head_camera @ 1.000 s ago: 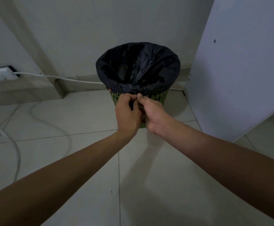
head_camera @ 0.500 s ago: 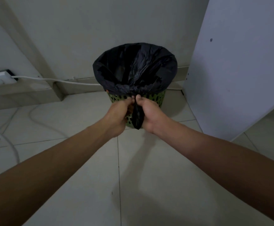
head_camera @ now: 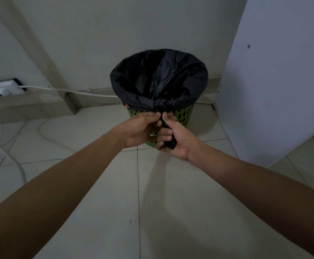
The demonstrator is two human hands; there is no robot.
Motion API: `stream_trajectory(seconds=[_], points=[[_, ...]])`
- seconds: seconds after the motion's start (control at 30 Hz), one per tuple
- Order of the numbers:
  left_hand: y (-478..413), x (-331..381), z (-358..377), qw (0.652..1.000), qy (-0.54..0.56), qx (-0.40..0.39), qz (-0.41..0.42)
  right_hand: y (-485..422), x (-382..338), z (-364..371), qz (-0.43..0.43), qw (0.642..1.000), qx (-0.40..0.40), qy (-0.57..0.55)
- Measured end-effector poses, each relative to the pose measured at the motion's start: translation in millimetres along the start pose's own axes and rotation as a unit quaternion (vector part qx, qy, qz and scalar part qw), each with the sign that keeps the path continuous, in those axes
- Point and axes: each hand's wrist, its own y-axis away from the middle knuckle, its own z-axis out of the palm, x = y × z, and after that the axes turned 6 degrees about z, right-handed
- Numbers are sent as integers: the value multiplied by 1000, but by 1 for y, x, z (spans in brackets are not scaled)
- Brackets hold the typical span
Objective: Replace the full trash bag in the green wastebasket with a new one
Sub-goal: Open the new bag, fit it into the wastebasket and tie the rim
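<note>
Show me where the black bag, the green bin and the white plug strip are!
black bag [head_camera: 133,85], head view, folded-over left rim.
green bin [head_camera: 187,114], head view, holed right wall.
white plug strip [head_camera: 4,88], head view, its top.

No readable text showing anywhere, no labels, brands, numbers or signs appearing on the black trash bag [head_camera: 159,79], the green wastebasket [head_camera: 185,116], or the white power strip [head_camera: 2,89]

Pale tiled floor [head_camera: 100,184] with thin grout lines meets plain off-white walls [head_camera: 100,34] at a low skirting. A white panel [head_camera: 276,90] stands at the right. At the left edge, a white power strip [head_camera: 2,89] feeds cables [head_camera: 68,90] along the skirting. Lighting is dim.
</note>
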Motion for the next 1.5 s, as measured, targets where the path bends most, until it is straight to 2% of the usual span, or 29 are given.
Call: stream_trajectory(seconds=[0.3,0.4,0.47,0.5,0.53,0.57,0.63,0.7,0.73,0.77,0.8,0.97,1.03,1.1,1.23,1.3,1.37,1.5], points=[[-11,-6,1,997,64,8,30,6,7,-13,70,996,-42,29],[-15,-9,-2,994,85,35,61,12,13,-17,74,994,-13,85],[-15,-9,-2,993,83,50,66,14,20,-24,16,976,61,208],[-15,-9,-1,992,90,57,69,15,24,-30,-51,943,113,310],[-15,-9,-1,990,103,63,71,14,28,-38,-143,879,168,422],[-14,-8,0,988,116,68,73,13,29,-48,-252,789,218,516],[-13,-6,1,987,116,83,78,14,24,-64,-436,608,257,612],[-13,-5,3,987,97,100,85,13,14,-70,-560,439,218,668],[-13,-4,3,986,88,108,88,11,9,-70,-594,370,191,688],[-13,-4,4,986,84,112,90,9,6,-67,-606,327,173,704],[-13,-4,5,986,81,113,93,9,5,-63,-611,304,166,712],[-10,-3,11,985,88,124,84,11,10,-34,-617,275,144,723],[-10,-2,14,985,94,125,75,8,12,-26,-598,282,139,737],[-9,-1,14,985,106,116,74,6,16,-24,-582,313,121,741],[-6,0,12,990,64,108,68,20,20,-32,-551,428,92,711],[-6,-1,10,991,32,109,69,27,20,-39,-539,465,88,697],[-7,-2,8,991,10,112,71,31,22,-42,-539,472,94,691],[-7,0,7,990,-15,120,70,35,19,-39,-556,459,113,684]])
